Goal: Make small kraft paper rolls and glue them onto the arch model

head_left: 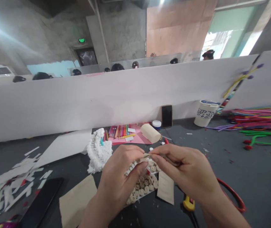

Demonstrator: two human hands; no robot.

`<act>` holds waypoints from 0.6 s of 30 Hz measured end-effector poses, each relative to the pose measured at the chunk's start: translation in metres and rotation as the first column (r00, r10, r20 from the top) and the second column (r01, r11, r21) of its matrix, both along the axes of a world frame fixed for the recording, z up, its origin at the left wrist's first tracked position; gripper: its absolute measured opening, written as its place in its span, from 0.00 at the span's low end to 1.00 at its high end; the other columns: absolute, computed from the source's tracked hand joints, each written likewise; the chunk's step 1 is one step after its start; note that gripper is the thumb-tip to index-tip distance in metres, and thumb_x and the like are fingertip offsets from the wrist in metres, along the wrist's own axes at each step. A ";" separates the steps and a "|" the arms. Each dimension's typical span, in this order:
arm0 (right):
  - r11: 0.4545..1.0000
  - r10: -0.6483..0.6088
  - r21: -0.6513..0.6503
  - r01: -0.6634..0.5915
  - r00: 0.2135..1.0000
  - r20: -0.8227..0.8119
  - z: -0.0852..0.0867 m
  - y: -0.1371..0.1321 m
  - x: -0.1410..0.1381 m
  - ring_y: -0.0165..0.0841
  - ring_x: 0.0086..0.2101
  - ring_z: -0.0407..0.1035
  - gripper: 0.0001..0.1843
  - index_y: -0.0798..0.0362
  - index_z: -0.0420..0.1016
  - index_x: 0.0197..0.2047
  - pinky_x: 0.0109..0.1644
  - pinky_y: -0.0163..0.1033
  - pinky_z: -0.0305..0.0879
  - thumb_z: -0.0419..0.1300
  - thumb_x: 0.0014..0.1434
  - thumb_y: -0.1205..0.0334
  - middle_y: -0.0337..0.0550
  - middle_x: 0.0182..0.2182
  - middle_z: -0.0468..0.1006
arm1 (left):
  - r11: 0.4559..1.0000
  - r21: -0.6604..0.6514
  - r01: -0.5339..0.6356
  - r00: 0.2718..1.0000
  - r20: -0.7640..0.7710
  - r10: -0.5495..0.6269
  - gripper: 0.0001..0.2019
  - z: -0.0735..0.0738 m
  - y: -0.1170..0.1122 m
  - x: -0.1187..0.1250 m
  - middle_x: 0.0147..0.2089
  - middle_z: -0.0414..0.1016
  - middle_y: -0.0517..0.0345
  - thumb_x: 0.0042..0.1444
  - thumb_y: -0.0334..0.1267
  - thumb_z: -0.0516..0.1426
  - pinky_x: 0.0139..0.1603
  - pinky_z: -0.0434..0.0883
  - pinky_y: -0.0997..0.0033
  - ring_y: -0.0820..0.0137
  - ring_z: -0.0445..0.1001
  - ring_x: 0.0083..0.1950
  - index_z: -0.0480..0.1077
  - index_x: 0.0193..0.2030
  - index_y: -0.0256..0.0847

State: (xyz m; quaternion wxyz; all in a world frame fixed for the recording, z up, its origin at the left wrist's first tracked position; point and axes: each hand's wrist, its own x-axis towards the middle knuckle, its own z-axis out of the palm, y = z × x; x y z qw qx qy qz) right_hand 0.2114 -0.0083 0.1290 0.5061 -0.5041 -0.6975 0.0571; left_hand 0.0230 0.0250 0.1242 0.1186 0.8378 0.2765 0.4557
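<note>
My left hand is closed, thumb and fingers pinching a strip of brown paper. From the other side my right hand grips the same strip between thumb and forefinger, and part of it runs back under the palm. Below the hands lies a white-edged board bearing rows of small rolled brown paper coils; my fingers hide some of it. A flat brown paper piece lies to the right of the board, and a larger brown sheet to the left.
A white crumbly-textured model stands behind my left hand. Coloured pencils, a paper roll and a phone are farther back. A yellow cutter lies at right, paper scraps at left. A white partition bounds the table.
</note>
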 end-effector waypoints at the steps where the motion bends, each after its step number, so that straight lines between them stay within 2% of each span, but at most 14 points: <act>1: 1.000 -0.008 0.022 0.008 1.000 0.008 0.000 0.000 0.000 0.25 0.15 0.63 0.09 0.47 0.81 0.31 0.17 0.31 0.55 0.59 0.60 0.60 0.31 0.15 0.73 | 1.000 0.008 0.010 1.000 0.000 -0.010 0.09 0.000 0.000 0.000 0.45 0.77 0.58 0.61 0.30 0.57 0.47 0.73 0.66 0.70 0.75 0.46 0.69 0.45 0.49; 5: 0.995 -0.033 0.100 0.027 0.998 0.060 -0.001 -0.001 -0.001 0.26 0.14 0.60 0.10 0.46 0.81 0.31 0.19 0.32 0.55 0.59 0.61 0.60 0.30 0.12 0.69 | 0.998 -0.059 -0.034 0.998 0.054 0.037 0.06 0.000 -0.002 0.001 0.40 0.77 0.61 0.63 0.30 0.56 0.42 0.74 0.70 0.73 0.76 0.43 0.69 0.40 0.48; 9: 0.986 -0.011 0.169 -0.007 0.995 0.103 0.000 -0.003 -0.002 0.26 0.16 0.63 0.10 0.46 0.81 0.32 0.21 0.33 0.59 0.59 0.62 0.59 0.32 0.15 0.72 | 0.983 -0.154 -0.104 0.984 0.125 0.123 0.04 -0.002 -0.003 0.002 0.35 0.77 0.63 0.63 0.34 0.56 0.36 0.73 0.73 0.74 0.76 0.36 0.70 0.37 0.47; 11: 0.983 0.003 0.182 -0.024 0.993 0.117 0.000 -0.003 -0.003 0.26 0.17 0.65 0.09 0.47 0.80 0.32 0.22 0.33 0.60 0.60 0.62 0.60 0.32 0.17 0.74 | 0.975 -0.182 -0.126 0.978 0.144 0.153 0.04 -0.003 -0.003 0.003 0.33 0.77 0.64 0.62 0.34 0.57 0.34 0.73 0.73 0.75 0.75 0.33 0.71 0.36 0.47; 15: 0.986 0.033 0.158 -0.052 0.992 0.121 -0.001 -0.003 -0.003 0.27 0.20 0.69 0.08 0.47 0.80 0.32 0.23 0.32 0.64 0.60 0.61 0.63 0.34 0.20 0.78 | 0.959 -0.267 -0.096 0.974 0.176 0.146 0.06 -0.002 -0.001 0.003 0.33 0.79 0.65 0.60 0.35 0.59 0.33 0.74 0.74 0.75 0.77 0.33 0.74 0.43 0.50; 18: 0.987 0.062 0.141 -0.077 0.992 0.111 -0.005 -0.004 -0.004 0.29 0.22 0.73 0.08 0.46 0.80 0.34 0.26 0.33 0.67 0.59 0.62 0.63 0.34 0.23 0.80 | 0.951 -0.295 -0.089 0.978 0.156 0.140 0.04 0.003 0.000 0.002 0.30 0.79 0.67 0.58 0.33 0.60 0.31 0.72 0.76 0.76 0.76 0.31 0.75 0.37 0.48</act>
